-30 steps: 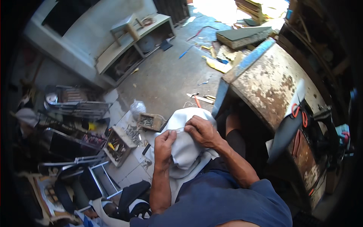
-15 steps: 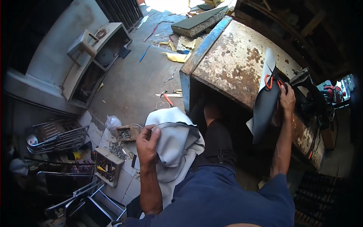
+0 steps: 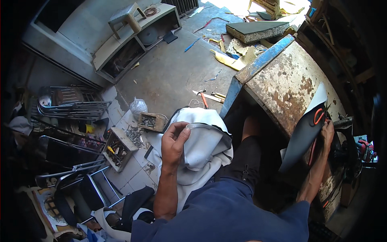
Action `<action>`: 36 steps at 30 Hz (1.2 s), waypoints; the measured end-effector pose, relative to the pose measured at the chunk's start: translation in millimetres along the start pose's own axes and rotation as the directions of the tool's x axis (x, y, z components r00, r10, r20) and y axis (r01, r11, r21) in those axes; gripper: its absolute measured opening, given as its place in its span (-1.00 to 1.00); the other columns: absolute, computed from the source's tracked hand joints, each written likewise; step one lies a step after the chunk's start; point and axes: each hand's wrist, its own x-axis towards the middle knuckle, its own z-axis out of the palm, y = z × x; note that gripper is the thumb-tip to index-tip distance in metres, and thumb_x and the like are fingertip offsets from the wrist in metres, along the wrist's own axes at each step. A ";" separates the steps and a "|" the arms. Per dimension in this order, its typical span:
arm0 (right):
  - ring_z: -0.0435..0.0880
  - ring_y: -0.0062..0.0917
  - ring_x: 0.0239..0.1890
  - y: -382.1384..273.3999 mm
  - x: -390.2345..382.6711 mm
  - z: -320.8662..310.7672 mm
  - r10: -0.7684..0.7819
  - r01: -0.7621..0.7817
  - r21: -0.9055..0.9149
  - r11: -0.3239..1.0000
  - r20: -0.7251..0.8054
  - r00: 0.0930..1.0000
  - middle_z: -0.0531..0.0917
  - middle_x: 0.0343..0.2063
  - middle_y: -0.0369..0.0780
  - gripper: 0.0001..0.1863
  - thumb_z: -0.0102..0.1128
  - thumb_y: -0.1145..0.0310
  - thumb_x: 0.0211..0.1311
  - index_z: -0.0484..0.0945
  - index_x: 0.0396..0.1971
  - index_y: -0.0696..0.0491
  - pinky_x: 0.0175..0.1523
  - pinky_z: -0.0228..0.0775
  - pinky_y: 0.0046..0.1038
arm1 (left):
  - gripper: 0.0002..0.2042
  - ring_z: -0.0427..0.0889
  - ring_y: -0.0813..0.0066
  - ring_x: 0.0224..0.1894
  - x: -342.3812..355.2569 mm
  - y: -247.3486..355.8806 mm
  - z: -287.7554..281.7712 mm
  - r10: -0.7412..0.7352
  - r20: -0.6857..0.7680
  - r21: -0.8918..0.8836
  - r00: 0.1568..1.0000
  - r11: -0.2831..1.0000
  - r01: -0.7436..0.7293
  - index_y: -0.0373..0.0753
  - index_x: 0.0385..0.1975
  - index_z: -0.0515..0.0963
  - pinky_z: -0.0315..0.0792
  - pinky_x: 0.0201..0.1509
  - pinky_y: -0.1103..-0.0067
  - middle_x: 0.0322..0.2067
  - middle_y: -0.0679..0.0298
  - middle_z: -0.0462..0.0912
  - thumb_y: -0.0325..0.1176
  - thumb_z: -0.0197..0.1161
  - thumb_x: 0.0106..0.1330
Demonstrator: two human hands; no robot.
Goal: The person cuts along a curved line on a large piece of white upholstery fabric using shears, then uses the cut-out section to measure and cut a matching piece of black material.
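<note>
My left hand (image 3: 173, 146) pinches the edge of a pale grey-white leather-like cover (image 3: 201, 151) between thumb and fingers. The cover lies in loose folds over my lap, with a dark edge along its top. On the right, my right hand (image 3: 327, 133) is closed at the handles of scissors with an orange grip (image 3: 318, 116). Its fingers partly hide the scissors. Beneath them, a dark grey sheet (image 3: 300, 139) with a white underside hangs over the edge of the worn, rusty workbench (image 3: 282, 78).
A hammer (image 3: 202, 99) lies on the floor beyond the cover. Left of it stand a wooden box of screws (image 3: 152, 121), a tool box (image 3: 119, 149) and metal chair frames (image 3: 76, 103). A foam slab (image 3: 258, 31) lies at the back, and a low cabinet (image 3: 137, 40) stands far left.
The view has swung left, so everything sits further right in it. My right fingers have closed in on the scissors' handles. My left hand keeps its pinch on the cover.
</note>
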 end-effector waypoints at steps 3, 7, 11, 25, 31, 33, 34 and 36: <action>0.65 -0.12 0.05 -10.2 -9.5 0.6 -0.070 0.079 0.037 0.996 -0.199 0.977 0.66 -0.07 0.07 -0.66 -0.02 0.28 0.49 0.46 0.04 0.23 0.14 0.41 -0.22 | -0.80 0.52 0.67 -0.18 8.9 1.2 -12.4 -0.018 -0.053 -0.052 0.998 0.999 0.015 -0.37 -0.08 0.59 0.37 -0.02 0.70 -0.22 0.33 0.64 -0.38 0.28 0.43; 0.67 -0.18 0.02 -85.6 -33.7 -21.1 0.041 0.070 0.292 0.954 -0.359 0.933 0.67 -0.07 0.01 -0.69 -0.02 0.30 0.52 0.46 0.06 0.19 0.14 0.41 -0.26 | -0.81 0.53 0.66 -0.20 10.1 -3.4 -39.5 -0.020 -0.160 -0.022 0.987 1.000 0.017 -0.37 -0.09 0.60 0.39 -0.04 0.70 -0.23 0.32 0.64 -0.37 0.26 0.45; 0.72 -0.37 -0.10 -64.2 -24.2 -46.3 0.079 0.047 0.206 0.977 -0.565 0.822 0.68 -0.12 -0.09 -0.66 -0.12 0.26 0.55 0.50 0.08 0.15 0.04 0.48 -0.35 | -0.82 0.54 0.67 -0.21 12.5 -2.6 -45.7 -0.027 -0.176 -0.081 0.984 0.997 0.012 -0.35 -0.12 0.60 0.41 -0.06 0.70 -0.24 0.32 0.64 -0.36 0.25 0.46; 0.53 -0.56 -0.11 -330.6 -268.2 88.6 -0.521 -0.344 0.896 0.280 0.443 0.729 0.49 -0.10 -0.26 -0.31 0.54 0.33 0.05 0.36 0.16 0.12 0.06 0.45 -0.46 | -0.88 0.50 0.64 -0.26 32.7 0.4 -108.9 0.221 -0.372 0.309 0.901 0.945 -0.105 -0.29 -0.22 0.62 0.40 -0.08 0.67 -0.31 0.38 0.62 -0.38 0.26 0.45; 0.67 -0.24 -0.15 -378.3 -304.7 170.3 -0.643 0.099 0.876 0.472 0.265 0.719 0.64 -0.16 -0.06 -0.64 0.38 0.40 0.09 0.52 -0.11 0.13 -0.04 0.53 -0.27 | -0.87 0.52 0.53 -0.29 31.7 -0.5 -182.0 0.572 -0.433 0.817 0.697 0.576 0.035 -0.29 -0.26 0.57 0.41 -0.15 0.57 -0.35 0.29 0.60 -0.36 0.26 0.42; 0.65 -0.20 -0.16 -384.5 -323.2 172.8 -0.637 0.090 0.885 0.457 0.255 0.727 0.65 -0.31 -0.05 -0.79 0.21 0.56 0.05 0.55 -0.25 0.16 -0.06 0.51 -0.27 | -0.86 0.52 0.53 -0.35 22.3 -6.8 -171.6 0.824 -0.134 0.944 0.550 -0.063 0.325 -0.29 -0.28 0.58 0.42 -0.20 0.56 -0.40 0.25 0.60 -0.35 0.28 0.39; 0.65 -0.19 -0.17 -384.3 -328.5 170.7 -0.646 0.142 0.885 0.443 0.205 0.736 0.65 -0.32 -0.06 -0.79 0.21 0.58 0.04 0.55 -0.26 0.16 -0.07 0.51 -0.26 | -0.85 0.54 0.48 -0.40 16.5 -14.4 -156.7 0.778 -0.279 0.955 0.564 0.163 0.248 -0.30 -0.30 0.56 0.43 -0.26 0.51 -0.46 0.23 0.58 -0.34 0.26 0.38; 0.64 -0.17 -0.19 -379.8 -337.5 168.3 -0.655 0.233 0.877 0.420 0.115 0.747 0.65 -0.33 -0.06 -0.80 0.20 0.62 0.02 0.56 -0.29 0.17 -0.09 0.50 -0.24 | -0.81 0.62 0.32 -0.57 -2.5 -18.4 -93.5 0.509 -0.456 0.839 0.730 0.520 0.161 -0.32 -0.34 0.55 0.43 -0.47 0.44 -0.56 0.14 0.64 -0.31 0.17 0.42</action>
